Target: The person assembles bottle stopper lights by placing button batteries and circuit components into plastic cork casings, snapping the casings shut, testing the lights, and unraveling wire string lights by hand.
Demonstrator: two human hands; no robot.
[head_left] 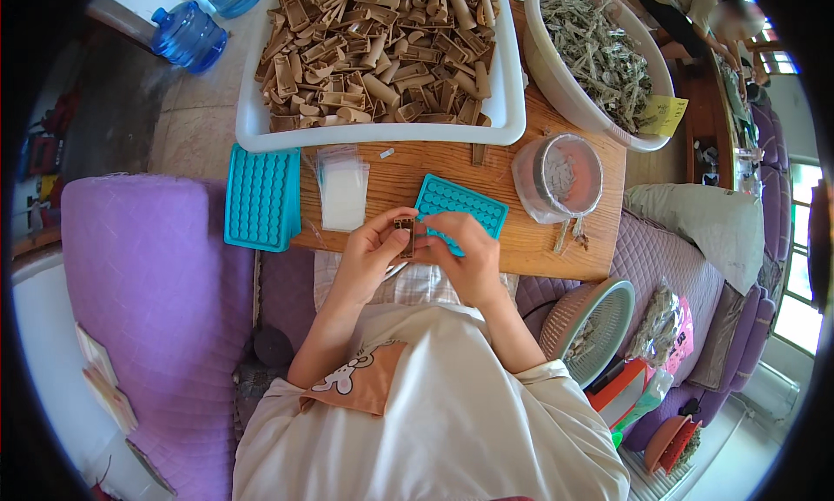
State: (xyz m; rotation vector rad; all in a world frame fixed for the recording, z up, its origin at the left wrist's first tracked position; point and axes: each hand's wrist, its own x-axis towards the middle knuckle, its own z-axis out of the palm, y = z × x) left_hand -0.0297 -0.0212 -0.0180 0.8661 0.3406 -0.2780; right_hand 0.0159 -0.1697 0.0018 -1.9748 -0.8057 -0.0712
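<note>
Just past the table's near edge, my left hand [363,256] is closed around a small brown plastic casing [405,230], thumb on its front and the open side facing up. At the casing's right side, my right hand [472,256] has its fingers pinched together; whatever they hold is too small to make out. A teal tray with round cups [473,208] lies flat just beyond my right hand. Farther off, a big white bin [382,139] is heaped with brown plastic casings [373,62] of the same colour.
Stacked teal trays [261,201] and clear plastic bags [344,197] lie left on the wooden table [565,249]. At right stand a bag-lined tub [578,166] of small pale pieces and an oval basin [534,45] of packed strips. A colander [612,314] sits right of me.
</note>
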